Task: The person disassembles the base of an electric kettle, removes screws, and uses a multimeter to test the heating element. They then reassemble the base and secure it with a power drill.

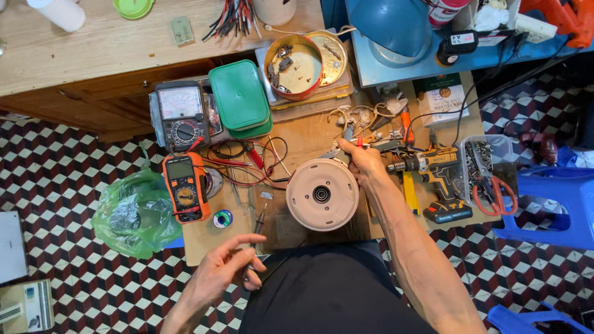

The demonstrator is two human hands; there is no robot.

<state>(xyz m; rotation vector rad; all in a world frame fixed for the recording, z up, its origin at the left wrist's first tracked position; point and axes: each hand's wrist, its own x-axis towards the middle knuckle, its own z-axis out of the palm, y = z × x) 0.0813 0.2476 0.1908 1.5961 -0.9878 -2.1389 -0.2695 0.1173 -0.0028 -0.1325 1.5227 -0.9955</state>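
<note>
Beige round base [322, 194] on the surface [309, 139]; right hand [362, 162] fingers clamp red-handled pliers [346, 148] beside it, left hand [224, 267] fingers pinch a screwdriver [255, 232].

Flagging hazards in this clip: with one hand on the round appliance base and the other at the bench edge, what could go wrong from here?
1. The right hand grips pliers beside the round cream base; a slip could nick fingers or plastic.
2. The left hand holds a thin tool at the bench edge; it might drop.
3. Red and black test leads lie tangled close to the base and could snag, dragging the orange multimeter.
</note>
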